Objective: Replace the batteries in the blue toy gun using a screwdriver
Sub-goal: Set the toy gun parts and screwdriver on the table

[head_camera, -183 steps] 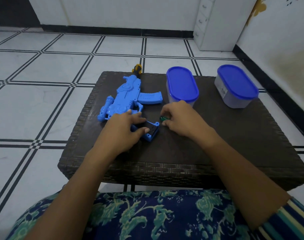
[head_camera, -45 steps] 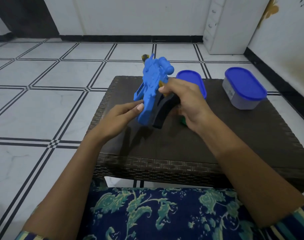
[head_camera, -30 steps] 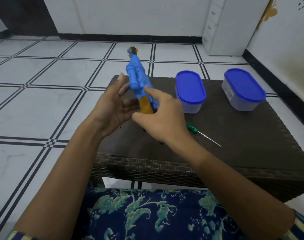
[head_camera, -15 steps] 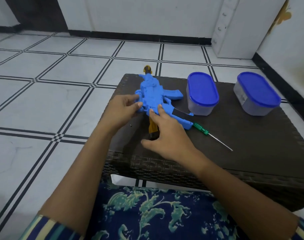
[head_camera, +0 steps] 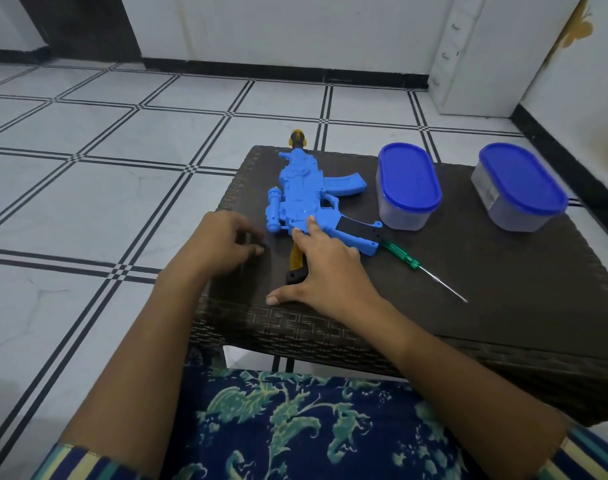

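Dark woven table [head_camera: 503, 306] on white floor tiles [head_camera: 88, 202] with black lines. Nearest, at 6 o'clock, blue cloth [head_camera: 295, 427] with a green flower print across the lap, and two bare forearms reaching up from it.

At 9 o'clock of the blue toy gun [head_camera: 302, 192], left hand [head_camera: 226, 244], just beside the toy and apart from it, fingers curled toward the thumb and blurred; cannot tell whether anything sits in that pinch. At the gun's near end, right hand [head_camera: 326, 265], spread flat with straight fingers and gripping nothing: index fingertip [head_camera: 311, 223] on the blue body, palm over the yellow and black part, thumb down on the table toward 7 o'clock.

Gun flat on its side, muzzle toward 12 o'clock, yellow tip past the table's far edge. At 3 o'clock of the right hand, screwdriver [head_camera: 404, 258], green handle touching the gun, metal shaft slanting toward 4 o'clock.

Farther off, at 3 o'clock of the gun, tub [head_camera: 408, 181] with a blue lid; well beyond it toward 3 o'clock, second tub [head_camera: 520, 181] of the same kind. At 1 o'clock against the wall, white cupboard [head_camera: 468, 53].
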Motion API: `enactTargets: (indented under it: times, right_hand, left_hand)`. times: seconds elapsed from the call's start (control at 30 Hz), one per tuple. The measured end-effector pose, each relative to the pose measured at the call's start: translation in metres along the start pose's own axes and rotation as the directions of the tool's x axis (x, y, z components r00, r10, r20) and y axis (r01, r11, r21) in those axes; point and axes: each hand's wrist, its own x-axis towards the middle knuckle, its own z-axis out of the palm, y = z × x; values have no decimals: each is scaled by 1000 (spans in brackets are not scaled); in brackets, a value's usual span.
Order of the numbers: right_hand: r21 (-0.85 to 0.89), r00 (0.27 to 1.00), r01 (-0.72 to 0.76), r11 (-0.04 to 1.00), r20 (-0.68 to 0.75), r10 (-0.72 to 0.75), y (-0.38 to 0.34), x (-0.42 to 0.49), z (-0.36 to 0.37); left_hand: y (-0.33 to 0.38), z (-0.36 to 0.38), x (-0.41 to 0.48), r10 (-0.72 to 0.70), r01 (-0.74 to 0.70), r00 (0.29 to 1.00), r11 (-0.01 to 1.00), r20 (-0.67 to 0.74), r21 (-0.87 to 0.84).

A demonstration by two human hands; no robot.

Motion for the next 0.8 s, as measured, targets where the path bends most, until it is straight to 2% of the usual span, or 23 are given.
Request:
enactTargets:
  times: [0.13, 0.3, 0.4, 0.53, 0.6, 0.73, 0.8]
  right_hand:
    - [63, 1000, 15, 998, 8, -15, 3, 4, 2]
    - [91, 999, 14, 996, 36, -17, 6, -2, -10]
    - [177, 995, -20, 984, -89, 36, 12, -6, -26]
    - [249, 968, -65, 966, -219, 122, 37, 3, -39]
    - [217, 960, -79, 973, -245, 133, 55, 10, -40]
    - [47, 966, -176, 983, -184, 182, 68, 15, -38]
    - [17, 972, -162, 987, -172, 162, 67, 15, -37]
  left_hand:
    - [2, 1, -1, 105, -106, 994, 993, 27, 55]
    - [2, 11, 2, 91, -92, 994, 996, -53, -2]
    - [1, 15, 4, 74, -76, 994, 997, -86, -15]
    - [3, 28, -1, 89, -79, 986, 994, -138, 77]
    - [11, 36, -7, 71, -50, 983, 991, -170, 128]
    - [23, 48, -16, 23, 29, 983, 960, -182, 280]
    - [25, 49, -17, 1, 51, 983, 959, -183, 280]
